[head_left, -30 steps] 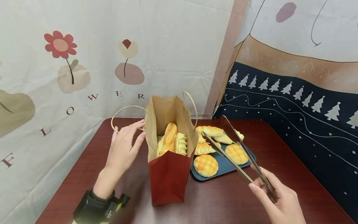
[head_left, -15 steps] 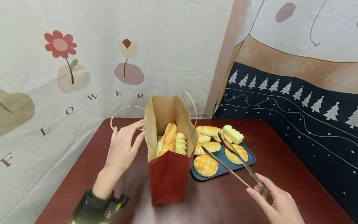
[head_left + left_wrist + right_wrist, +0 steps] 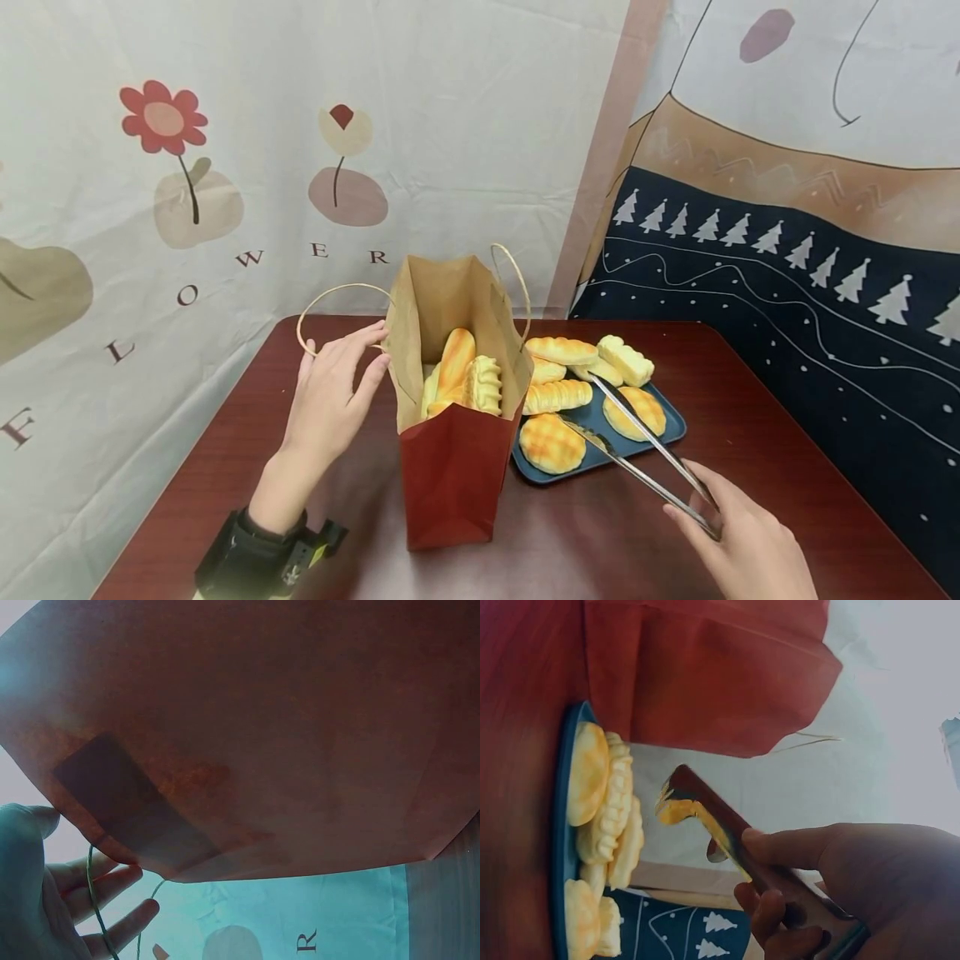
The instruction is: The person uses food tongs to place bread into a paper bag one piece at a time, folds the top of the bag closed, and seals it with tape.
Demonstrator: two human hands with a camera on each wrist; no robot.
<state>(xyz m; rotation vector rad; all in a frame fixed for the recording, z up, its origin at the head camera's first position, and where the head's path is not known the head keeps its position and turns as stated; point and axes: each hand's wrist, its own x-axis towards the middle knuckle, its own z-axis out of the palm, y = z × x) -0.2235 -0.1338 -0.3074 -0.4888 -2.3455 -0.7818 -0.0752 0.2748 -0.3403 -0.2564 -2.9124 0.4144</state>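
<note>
A red paper bag point(image 3: 453, 483) with a brown inside stands upright on the table, its top wide apart, with several breads point(image 3: 457, 362) in it. My left hand point(image 3: 330, 400) touches the left side of the bag near its rim, fingers loosely extended beside the string handle point(image 3: 330, 290). In my right hand point(image 3: 738, 529) are metal tongs point(image 3: 660, 447), their arms spread. Their tips hover over the blue tray point(image 3: 600, 454), between a round bun point(image 3: 552, 444) and another round bun point(image 3: 643, 408); nothing is between them. A ridged roll point(image 3: 558, 397) lies behind the left bun.
More breads crowd the tray's back, among them a long roll point(image 3: 562, 348) and a pale wavy-topped piece point(image 3: 626, 360). The tray stands close against the bag's right side. A printed cloth point(image 3: 465, 125) hangs behind the dark red table point(image 3: 750, 417).
The tongs have come down and nearer, from over the back rolls to between the round buns, their tips closer together. My right hand shifted slightly left; left hand and bag stayed still.
</note>
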